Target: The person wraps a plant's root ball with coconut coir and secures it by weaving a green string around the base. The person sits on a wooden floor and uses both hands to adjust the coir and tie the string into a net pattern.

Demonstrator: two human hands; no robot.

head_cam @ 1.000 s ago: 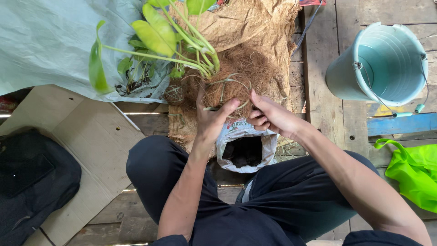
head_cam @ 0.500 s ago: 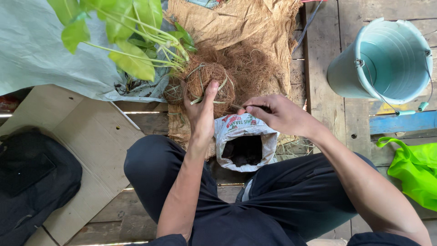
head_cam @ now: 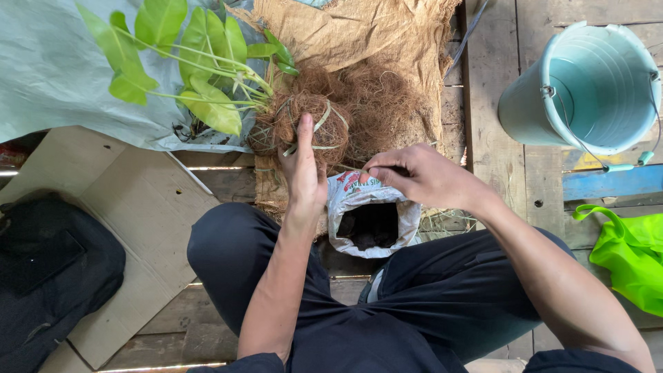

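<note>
A fibre-wrapped root ball [head_cam: 309,128] lies on burlap [head_cam: 359,34], already looped with pale twine [head_cam: 323,121] not yet tied off, the left hand [head_cam: 304,169] pressing one straight finger on it while the right hand [head_cam: 414,176] pinches the strand taut above an open soil bag [head_cam: 369,221], a bucket [head_cam: 594,86] nearby.

Soil bag [head_cam: 371,224] blocks near side

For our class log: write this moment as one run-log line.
left hand: pressing fibre ball | right hand: pinching strand above soil bag | plant: lying sideways
</note>
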